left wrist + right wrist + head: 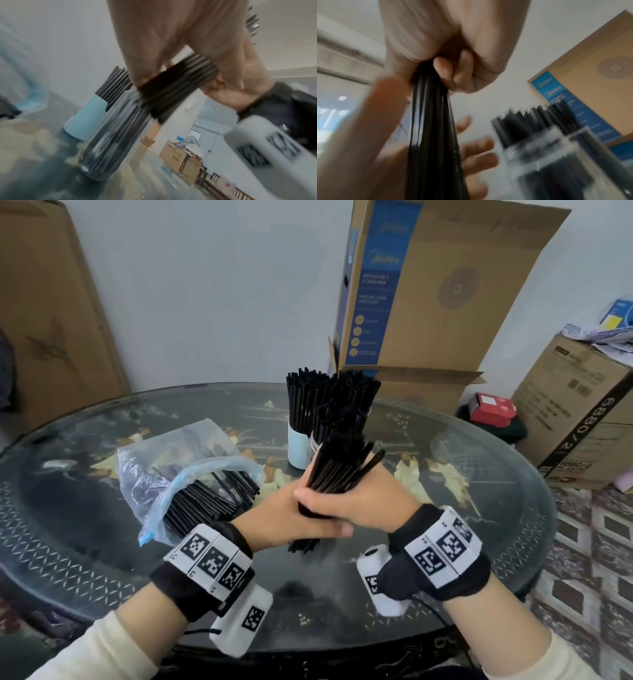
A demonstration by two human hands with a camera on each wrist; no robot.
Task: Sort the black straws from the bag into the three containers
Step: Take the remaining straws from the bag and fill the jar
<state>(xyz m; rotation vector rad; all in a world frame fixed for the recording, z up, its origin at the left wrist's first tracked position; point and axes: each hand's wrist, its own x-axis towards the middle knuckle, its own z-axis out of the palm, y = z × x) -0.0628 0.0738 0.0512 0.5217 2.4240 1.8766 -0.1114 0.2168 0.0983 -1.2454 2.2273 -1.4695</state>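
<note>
Both hands meet low in the head view: the right hand (346, 505) grips a bundle of black straws (339, 470), long axis nearly upright, tops tilted away toward the blue cup (297, 447). Its lower ends stick out below the left hand (291, 518), which lies against it. More straws lie in the plastic bag (178, 474) on the glass table (479, 508).

Left wrist: blurred; the bundle (173, 86) crosses diagonally above a clear container (109, 146).

Right wrist: fingers (447, 73) curl round the bundle (433, 135); left fingers (479, 155) spread behind.
</note>
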